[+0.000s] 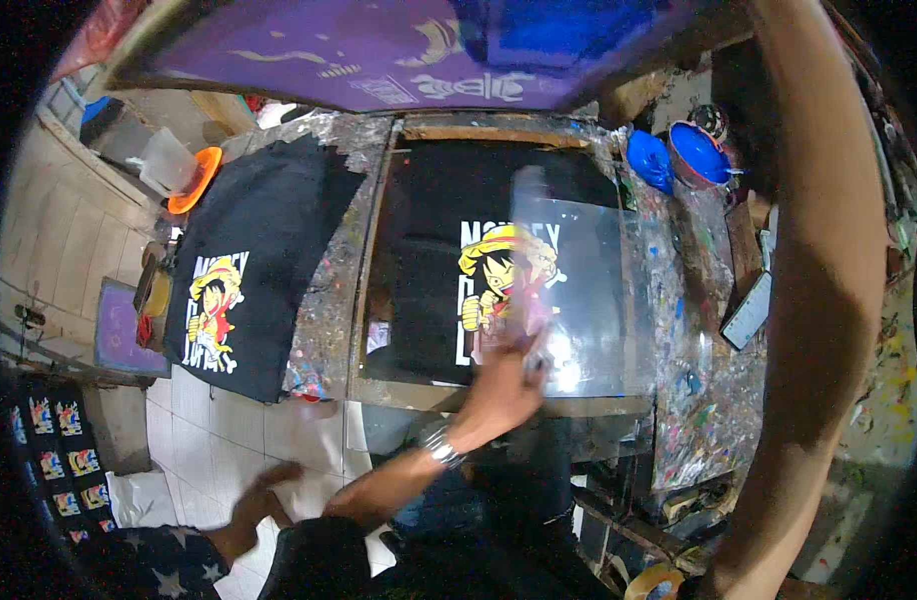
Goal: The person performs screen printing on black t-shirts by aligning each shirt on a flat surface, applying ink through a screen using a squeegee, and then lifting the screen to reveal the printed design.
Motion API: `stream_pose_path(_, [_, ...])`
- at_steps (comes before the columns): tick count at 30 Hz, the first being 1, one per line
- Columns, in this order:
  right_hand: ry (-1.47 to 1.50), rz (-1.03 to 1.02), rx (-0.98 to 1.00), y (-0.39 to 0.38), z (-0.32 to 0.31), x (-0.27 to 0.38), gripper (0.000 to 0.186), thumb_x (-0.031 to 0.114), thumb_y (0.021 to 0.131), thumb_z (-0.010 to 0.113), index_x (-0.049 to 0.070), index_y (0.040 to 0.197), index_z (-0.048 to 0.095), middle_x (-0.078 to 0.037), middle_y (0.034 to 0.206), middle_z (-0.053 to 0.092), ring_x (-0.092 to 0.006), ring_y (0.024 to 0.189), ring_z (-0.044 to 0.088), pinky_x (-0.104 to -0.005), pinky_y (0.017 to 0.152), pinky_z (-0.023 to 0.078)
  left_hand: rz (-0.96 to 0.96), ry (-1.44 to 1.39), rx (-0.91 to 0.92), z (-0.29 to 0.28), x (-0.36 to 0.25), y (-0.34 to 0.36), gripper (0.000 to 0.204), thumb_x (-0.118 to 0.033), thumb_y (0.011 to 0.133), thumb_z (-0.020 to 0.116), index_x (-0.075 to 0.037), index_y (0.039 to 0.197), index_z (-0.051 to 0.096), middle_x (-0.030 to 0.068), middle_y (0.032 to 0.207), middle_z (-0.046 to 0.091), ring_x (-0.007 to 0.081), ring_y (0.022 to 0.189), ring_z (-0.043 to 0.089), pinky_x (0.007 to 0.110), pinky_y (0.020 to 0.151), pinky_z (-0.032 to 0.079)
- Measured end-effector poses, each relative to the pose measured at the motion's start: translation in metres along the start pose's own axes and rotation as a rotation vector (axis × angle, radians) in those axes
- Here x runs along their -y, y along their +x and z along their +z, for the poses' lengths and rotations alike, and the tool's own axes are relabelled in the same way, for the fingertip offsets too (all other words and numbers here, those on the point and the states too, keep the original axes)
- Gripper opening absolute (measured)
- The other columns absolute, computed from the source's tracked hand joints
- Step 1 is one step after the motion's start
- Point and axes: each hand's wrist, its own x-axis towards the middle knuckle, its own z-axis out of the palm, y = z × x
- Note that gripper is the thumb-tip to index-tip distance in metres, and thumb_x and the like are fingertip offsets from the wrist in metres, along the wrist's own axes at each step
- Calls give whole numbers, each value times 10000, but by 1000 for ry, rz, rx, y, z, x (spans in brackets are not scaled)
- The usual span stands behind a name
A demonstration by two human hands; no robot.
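My left hand (507, 392), with a metal band at the wrist, reaches over the lower edge of a black shirt (419, 260) lying on the printing board. Its fingers are smeared by motion, over a pinkish blur on the shirt's cartoon print (484, 275). Beside the hand, a clear shiny sheet (589, 290) covers the print's right part. I cannot tell whether the fingers grip it. My right forearm (814, 290) rises along the right side, and its hand is beyond the top edge. Overhead, a purple printing screen (309, 60) hangs tilted above the board.
Left of the board lies a second printed black shirt (264, 230). Another person's hand (244, 520) and star-patterned sleeve (164, 565) are at lower left. A blue-filled tub (701, 155) and a blue bag (649, 160) stand far right on the paint-stained table (694, 400). A tape roll (654, 582) is below.
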Motion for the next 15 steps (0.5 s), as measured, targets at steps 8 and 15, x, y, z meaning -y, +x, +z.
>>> stream_pose_path(8, [-71,-61,-149,-157,58,33,460,471,784,827,53,811,637,-163,780,630,-356,768,642,-442,670,514,206,988,-1044,-198,-86,-5,881,-190,711,856,-207,1512,489,119,1583,403,396,1503,262,642,1203,134])
stream_pose_path(15, [48,-6,353,-355,145,62,249,271,837,763,101,964,632,-111,909,683,-313,885,684,-439,744,493,64,867,-17,-133,25,-116,407,-184,742,832,-68,1049,591,120,972,602,340,981,625,500,877,460])
